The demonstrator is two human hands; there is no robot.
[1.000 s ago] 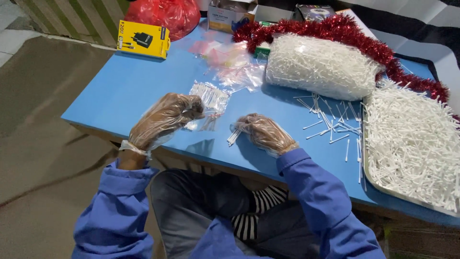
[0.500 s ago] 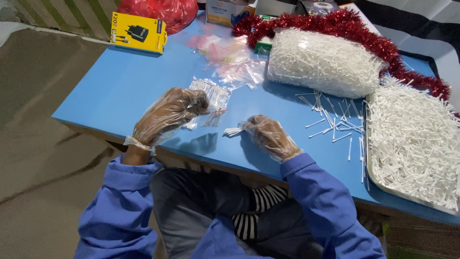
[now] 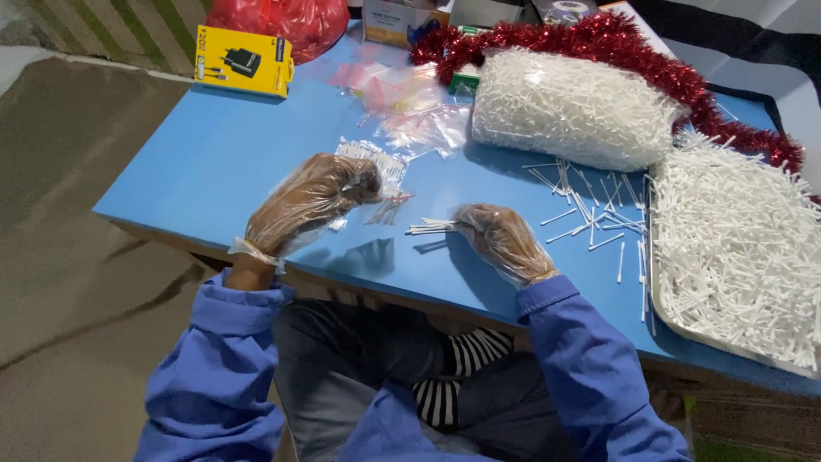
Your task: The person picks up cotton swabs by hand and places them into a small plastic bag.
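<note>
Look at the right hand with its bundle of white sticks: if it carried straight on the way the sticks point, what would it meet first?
Probably the small clear bag held by the left hand; the right hand points its sticks leftward at it.

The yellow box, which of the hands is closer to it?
Left. The left hand is below the yellow box, on its side of the table; the right hand is farther across.
</note>
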